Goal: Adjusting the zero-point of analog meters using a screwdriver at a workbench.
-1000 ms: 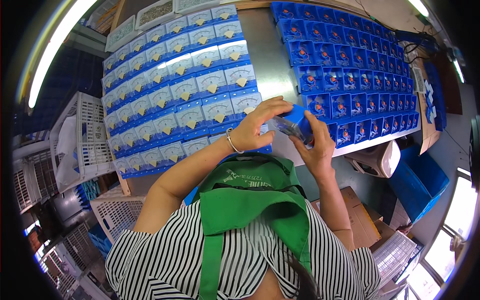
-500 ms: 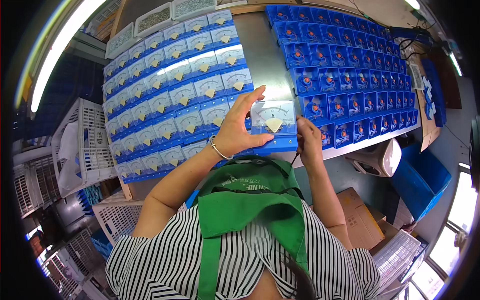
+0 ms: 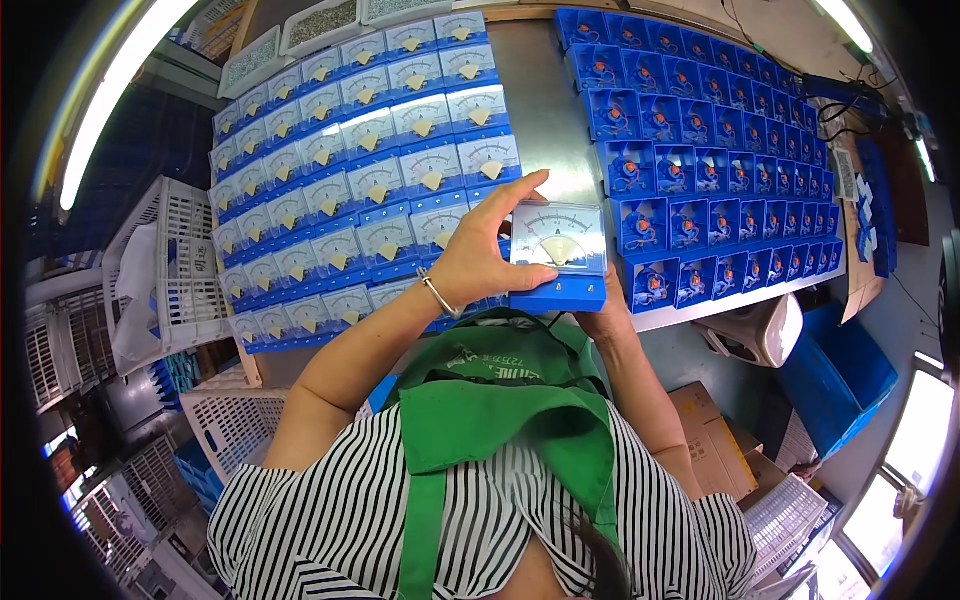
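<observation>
An ammeter (image 3: 557, 252) with a clear front, a dial scale and a blue base is held in front of my apron. My left hand (image 3: 480, 255) grips its left side, thumb on the blue base and forefinger stretched up past the top corner. At its lower right, my right hand (image 3: 610, 308) reaches behind the meter; most of its fingers are hidden there, and I cannot see what they do. Rows of similar meters (image 3: 378, 190) fill the table to the left. On the right stand rows of open blue cases (image 3: 690, 222) with orange parts and wires inside.
Between the two groups runs a strip of metal tabletop (image 3: 545, 90). Trays of small metal parts (image 3: 320, 27) line the far left edge. White plastic crates (image 3: 190, 275) stand left of the table. A stool (image 3: 760, 330), a blue bin (image 3: 840, 375) and cardboard boxes (image 3: 712, 440) are to the right.
My right hand has moved from the meter's right side to lower down and behind it. The meter has shifted slightly right and down in the picture, still in my left hand.
</observation>
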### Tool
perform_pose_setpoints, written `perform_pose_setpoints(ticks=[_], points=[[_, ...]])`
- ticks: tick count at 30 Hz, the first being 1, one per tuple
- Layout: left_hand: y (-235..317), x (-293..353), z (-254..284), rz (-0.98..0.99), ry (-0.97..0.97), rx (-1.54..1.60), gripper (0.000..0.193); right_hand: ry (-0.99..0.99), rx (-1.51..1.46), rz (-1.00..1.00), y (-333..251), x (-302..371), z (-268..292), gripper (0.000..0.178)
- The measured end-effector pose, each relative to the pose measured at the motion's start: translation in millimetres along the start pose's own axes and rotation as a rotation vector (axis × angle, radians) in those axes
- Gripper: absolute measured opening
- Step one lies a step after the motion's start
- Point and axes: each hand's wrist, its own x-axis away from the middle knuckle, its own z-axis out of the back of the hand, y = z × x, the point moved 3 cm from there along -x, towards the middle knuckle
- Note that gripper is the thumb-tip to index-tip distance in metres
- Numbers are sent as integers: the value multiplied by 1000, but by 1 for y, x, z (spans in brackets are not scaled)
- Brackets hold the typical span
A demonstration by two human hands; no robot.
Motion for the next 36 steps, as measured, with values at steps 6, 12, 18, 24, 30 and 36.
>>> perform_pose_setpoints(ticks=[6,12,18,24,30,36], points=[[-2,4,-2,-8,-1,-2,93,-75,8,174,11,4,3,25],[-2,9,-8,-87,91,3,88,104,657,406,10,25,-1,12],[-1,9,-11,-24,31,46,89,201,215,422,15,30,-12,10],[-1,8,-12,-75,94,14,87,194,195,487,14,31,-13,15],[-3,7,-9,-94,97,18,87,165,262,415,7,32,-10,10],[-17,1,19,-187,76,-314,88,166,1077,361,-44,15,7,24]])
